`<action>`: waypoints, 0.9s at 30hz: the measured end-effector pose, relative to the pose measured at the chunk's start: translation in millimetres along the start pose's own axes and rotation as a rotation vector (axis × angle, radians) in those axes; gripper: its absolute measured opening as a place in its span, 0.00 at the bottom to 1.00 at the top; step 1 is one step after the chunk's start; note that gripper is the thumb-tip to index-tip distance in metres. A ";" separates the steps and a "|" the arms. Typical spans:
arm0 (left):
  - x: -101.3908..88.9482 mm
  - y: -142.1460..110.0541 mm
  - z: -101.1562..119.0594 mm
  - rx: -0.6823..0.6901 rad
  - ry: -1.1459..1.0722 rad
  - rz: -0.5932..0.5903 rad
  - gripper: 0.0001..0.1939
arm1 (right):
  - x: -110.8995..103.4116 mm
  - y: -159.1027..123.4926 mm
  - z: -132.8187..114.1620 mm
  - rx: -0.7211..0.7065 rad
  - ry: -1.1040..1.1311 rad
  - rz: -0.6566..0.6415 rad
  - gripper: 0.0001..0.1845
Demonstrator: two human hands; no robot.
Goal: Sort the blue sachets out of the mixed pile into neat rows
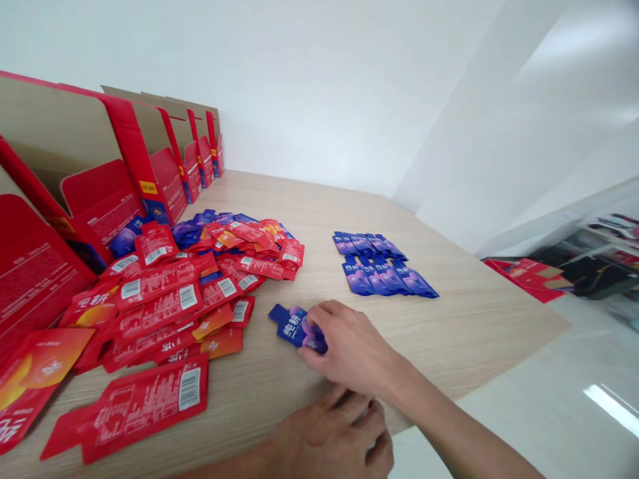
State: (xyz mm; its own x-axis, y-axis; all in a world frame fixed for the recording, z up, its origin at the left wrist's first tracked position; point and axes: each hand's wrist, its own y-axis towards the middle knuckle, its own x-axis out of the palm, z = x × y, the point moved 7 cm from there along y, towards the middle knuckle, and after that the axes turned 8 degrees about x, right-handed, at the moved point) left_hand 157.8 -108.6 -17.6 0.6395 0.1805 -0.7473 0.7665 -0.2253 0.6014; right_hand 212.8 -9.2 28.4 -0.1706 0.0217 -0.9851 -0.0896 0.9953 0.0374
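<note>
My right hand [344, 339] is closed on a blue sachet [292, 326] with purple fruit print and white lettering, pinching its right end. The sachet's capped end points to the upper left, low over or on the table. Just below, my left hand [329, 436] hovers near the table's front edge, seen from its back. Its fingers are loosely bent with gaps between them, and no object shows in it; the palm is hidden. To the left spreads a heap of red sachets [164, 296], with blue sachets [194, 226] mixed in at its back.
Two rows of overlapping blue sachets [382, 276] lie on the wooden table [309, 199] to the right. Open red cartons [107, 193] line the left side. A white wall [319, 100] stands behind. Past the right edge, a red box [529, 276] sits lower down.
</note>
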 end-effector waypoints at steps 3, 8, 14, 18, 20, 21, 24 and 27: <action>2.2 0.6 0.2 0.031 -0.005 -0.031 0.07 | -22.8 7.5 45.3 0.198 0.007 0.124 0.09; 2.9 2.7 0.2 0.031 -0.011 -0.044 0.07 | -47.6 31.5 140.9 0.584 -0.205 0.220 0.15; 2.8 3.1 -1.6 0.016 -0.028 -0.054 0.06 | -30.7 51.5 185.7 0.755 -0.223 0.126 0.20; 2.3 2.6 -2.9 0.003 -0.021 0.000 0.05 | -23.3 57.4 186.6 0.745 -0.249 0.096 0.21; 2.3 1.7 -2.6 0.005 -0.018 0.026 0.05 | -21.8 60.1 185.4 0.732 -0.276 0.083 0.22; 2.4 1.1 -2.0 0.011 -0.014 0.033 0.05 | -21.4 61.4 184.7 0.727 -0.287 0.078 0.22; 4.1 -0.9 -0.6 0.031 -0.001 0.016 0.08 | -20.1 64.0 182.9 0.723 -0.300 0.069 0.22; 4.1 -1.2 -1.4 0.029 -0.001 -0.002 0.07 | -18.5 63.7 181.9 0.717 -0.303 0.050 0.23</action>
State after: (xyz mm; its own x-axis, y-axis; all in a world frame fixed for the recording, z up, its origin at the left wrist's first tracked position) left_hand 159.6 -106.2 -20.9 0.6381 0.1798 -0.7487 0.7655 -0.2531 0.5916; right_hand 388.8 71.0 18.5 0.1271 -0.0095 -0.9918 0.5852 0.8081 0.0673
